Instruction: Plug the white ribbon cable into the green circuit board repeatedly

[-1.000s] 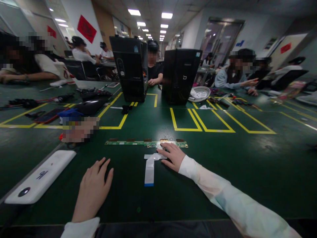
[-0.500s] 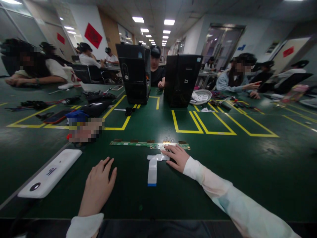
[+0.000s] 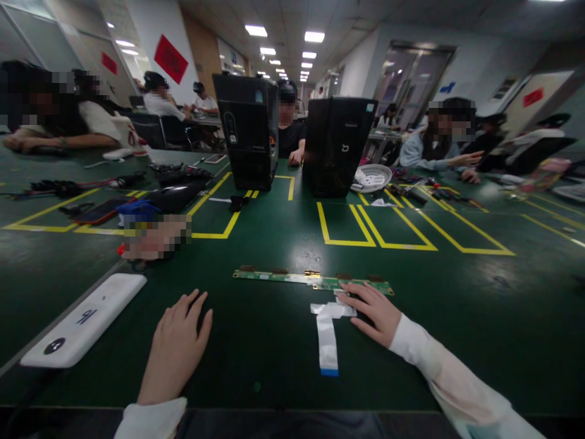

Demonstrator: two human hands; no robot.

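A long, narrow green circuit board (image 3: 274, 277) lies on the green mat, slightly slanted. From its front edge near the right end comes a white flat ribbon cable (image 3: 326, 335), bent at an angle, with a blue tip towards me. My right hand (image 3: 372, 311) rests over the board's right part with fingers spread; the fingertips cover the spot where the cable meets the board. Well to the left of both, my left hand (image 3: 178, 341) lies flat on the mat, fingers apart, holding nothing.
A white power bank-like device (image 3: 86, 323) lies at left. Two black computer towers (image 3: 247, 134) stand at the back, a person (image 3: 292, 134) seated behind them. Cables and tools (image 3: 169, 177) lie at back left, a white basket (image 3: 372, 177) at back right. Yellow tape marks the mat.
The circuit board and its ribbon cable have slid right and a little towards me under my right hand, and the board has turned slightly. My left hand stays in place.
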